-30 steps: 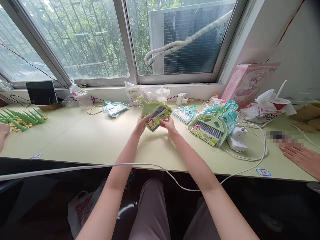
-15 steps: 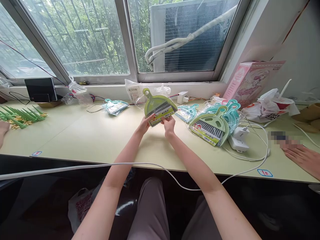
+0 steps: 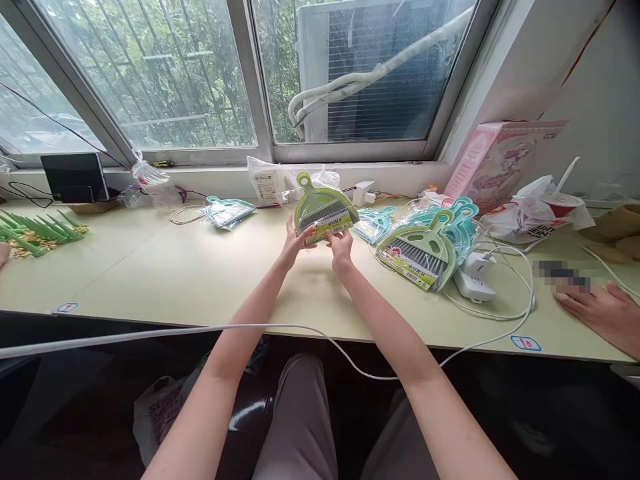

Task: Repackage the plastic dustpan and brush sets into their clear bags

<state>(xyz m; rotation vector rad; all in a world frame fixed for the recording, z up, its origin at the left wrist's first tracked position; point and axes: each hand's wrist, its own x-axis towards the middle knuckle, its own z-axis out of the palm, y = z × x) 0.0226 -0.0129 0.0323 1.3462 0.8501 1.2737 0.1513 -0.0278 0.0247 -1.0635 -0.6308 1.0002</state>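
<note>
I hold a small green dustpan-and-brush set (image 3: 323, 207) upright above the pale table (image 3: 200, 273), its handle loop pointing up. My left hand (image 3: 293, 241) grips its lower left edge and my right hand (image 3: 341, 245) pinches the label at its lower right. To the right lies a pile of similar green and teal sets in clear wrap (image 3: 425, 243). A flat teal set (image 3: 375, 223) lies just behind my right hand.
Another teal packet (image 3: 225, 212) lies at the back left. A white power strip (image 3: 474, 279) and cables sit right of the pile. Another person's hand (image 3: 603, 313) rests at the far right. Green sticks (image 3: 35, 227), a tablet (image 3: 75, 177), a pink box (image 3: 500, 160) and bags line the table.
I have tilted the green set from slanted to upright and lifted it slightly toward the window. The other person's hand at the right has shifted a little.
</note>
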